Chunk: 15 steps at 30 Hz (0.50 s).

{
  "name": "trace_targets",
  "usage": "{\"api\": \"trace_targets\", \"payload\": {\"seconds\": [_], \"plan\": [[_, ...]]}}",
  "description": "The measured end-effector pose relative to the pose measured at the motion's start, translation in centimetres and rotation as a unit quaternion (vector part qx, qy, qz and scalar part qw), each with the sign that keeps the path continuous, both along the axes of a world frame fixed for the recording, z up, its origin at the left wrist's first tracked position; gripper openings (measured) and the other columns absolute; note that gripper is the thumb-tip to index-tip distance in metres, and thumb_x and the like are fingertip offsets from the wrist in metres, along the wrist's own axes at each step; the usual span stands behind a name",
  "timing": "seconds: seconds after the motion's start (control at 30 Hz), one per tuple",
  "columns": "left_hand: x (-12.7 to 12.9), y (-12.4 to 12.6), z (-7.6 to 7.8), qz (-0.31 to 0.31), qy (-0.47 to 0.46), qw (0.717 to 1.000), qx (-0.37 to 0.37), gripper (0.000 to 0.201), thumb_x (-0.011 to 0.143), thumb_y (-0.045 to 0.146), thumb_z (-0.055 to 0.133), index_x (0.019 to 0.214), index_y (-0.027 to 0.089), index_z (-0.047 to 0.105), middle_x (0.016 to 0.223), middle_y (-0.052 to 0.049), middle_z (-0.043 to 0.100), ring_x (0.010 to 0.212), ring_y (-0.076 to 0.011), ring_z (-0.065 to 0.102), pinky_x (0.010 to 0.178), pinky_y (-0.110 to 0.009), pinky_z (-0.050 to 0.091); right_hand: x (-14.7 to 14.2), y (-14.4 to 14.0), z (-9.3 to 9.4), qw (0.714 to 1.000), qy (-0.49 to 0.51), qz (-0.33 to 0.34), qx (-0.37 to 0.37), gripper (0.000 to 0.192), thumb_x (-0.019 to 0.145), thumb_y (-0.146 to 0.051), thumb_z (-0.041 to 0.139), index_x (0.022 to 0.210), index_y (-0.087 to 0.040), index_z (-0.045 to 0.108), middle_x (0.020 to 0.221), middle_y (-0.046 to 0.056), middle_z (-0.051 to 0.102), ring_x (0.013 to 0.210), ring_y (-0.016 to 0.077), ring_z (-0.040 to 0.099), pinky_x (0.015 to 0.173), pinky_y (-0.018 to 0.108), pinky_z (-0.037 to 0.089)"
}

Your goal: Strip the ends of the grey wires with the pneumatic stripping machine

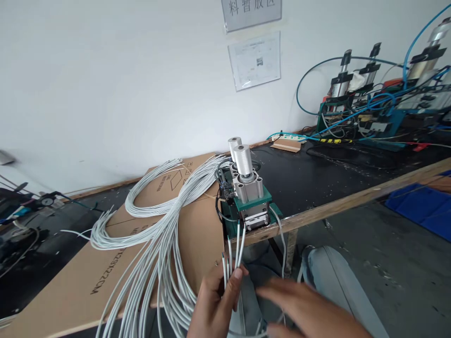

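My left hand point(220, 298) is closed around several white cables point(241, 246), pinching them between thumb and fingers. Their cut ends point up and away, at uneven heights, with dark tips on some. Just beyond those ends stands a small pneumatic machine point(250, 190) with a green plate and knurled silver knobs, at the table's front edge. To the right, my right hand point(299, 305) is apart from the cables, slightly blurred, its fingers stretched out and holding nothing that I can see. A large looped bundle of white cables point(176, 206) lies at the left.
Flattened cardboard point(200, 234) lies under the bundle. On the black table point(299, 188), more pneumatic machines point(352, 94) with blue hoses stand at the far right. A power strip point(289, 137) lies by the wall. At the left is a pressure gauge point(47, 202).
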<state>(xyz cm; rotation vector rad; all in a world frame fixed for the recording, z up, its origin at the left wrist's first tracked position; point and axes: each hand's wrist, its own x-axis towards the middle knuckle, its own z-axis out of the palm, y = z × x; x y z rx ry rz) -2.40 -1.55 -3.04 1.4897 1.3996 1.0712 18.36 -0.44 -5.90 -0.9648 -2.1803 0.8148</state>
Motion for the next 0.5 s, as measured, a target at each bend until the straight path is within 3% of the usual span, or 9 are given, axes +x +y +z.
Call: {"api": "trace_targets", "payload": {"seconds": [0.07,0.17,0.27,0.37,0.43,0.5], "plan": [[0.4,0.1,0.2,0.001,0.011,1.0,0.018,0.037,0.095,0.049,0.058,0.098,0.017,0.075,0.058,0.004,0.049,0.053,-0.0147,0.051,0.055,-0.024,0.04,0.9,1.5,2.4,0.99,0.086,-0.091,-0.061,0.031,0.095,-0.039,0.061,0.125,-0.033,0.066,0.109,0.008,0.075,0.09,0.0237,0.073,0.062,0.025,0.057],[1.0,0.4,0.3,0.006,0.018,0.999,0.049,0.034,0.092,0.048,0.063,0.092,0.018,0.078,0.056,0.004,0.048,0.051,-0.014,0.049,0.053,-0.023,0.038,-1.1,2.9,3.7,0.952,0.248,-0.109,-0.144,0.03,0.097,-0.048,0.056,0.113,-0.025,0.067,0.093,0.005,0.07,0.068,0.016,0.067,0.053,0.022,0.051],[1.1,0.6,0.1,0.022,0.019,0.998,0.062,0.039,0.09,0.054,0.062,0.086,0.018,0.078,0.054,0.002,0.052,0.052,-0.015,0.05,0.055,-0.024,0.041,-4.2,3.1,2.6,0.903,0.371,-0.131,-0.174,0.036,0.094,-0.055,0.059,0.088,-0.02,0.067,0.074,0.002,0.062,0.059,0.0133,0.059,0.052,0.022,0.048],[0.8,0.9,-0.2,0.1,0.012,0.991,0.086,0.045,0.087,0.061,0.062,0.086,0.018,0.076,0.064,-0.002,0.063,0.061,-0.0176,0.056,0.059,-0.024,0.044,-5.8,2.4,1.2,0.852,0.447,-0.187,-0.199,0.039,0.091,-0.059,0.061,0.085,-0.021,0.069,0.075,0.004,0.064,0.059,0.0142,0.055,0.055,0.024,0.049],[0.8,1.1,-0.1,0.124,0.003,0.989,0.086,0.046,0.087,0.062,0.062,0.089,0.018,0.074,0.059,0.001,0.059,0.055,-0.0156,0.051,0.055,-0.023,0.041,-6.1,1.7,0.7,0.838,0.466,-0.178,-0.221,0.045,0.088,-0.065,0.061,0.082,-0.022,0.071,0.072,0.004,0.064,0.056,0.0151,0.054,0.052,0.026,0.047],[1.2,1.2,0.3,0.103,-0.017,0.991,0.079,0.043,0.087,0.06,0.063,0.088,0.018,0.073,0.054,0.003,0.054,0.051,-0.0139,0.047,0.052,-0.023,0.039,-6.1,1.1,0.3,0.844,0.455,-0.135,-0.25,0.051,0.083,-0.072,0.062,0.075,-0.022,0.071,0.064,0.003,0.06,0.051,0.0149,0.051,0.046,0.025,0.043]]}}
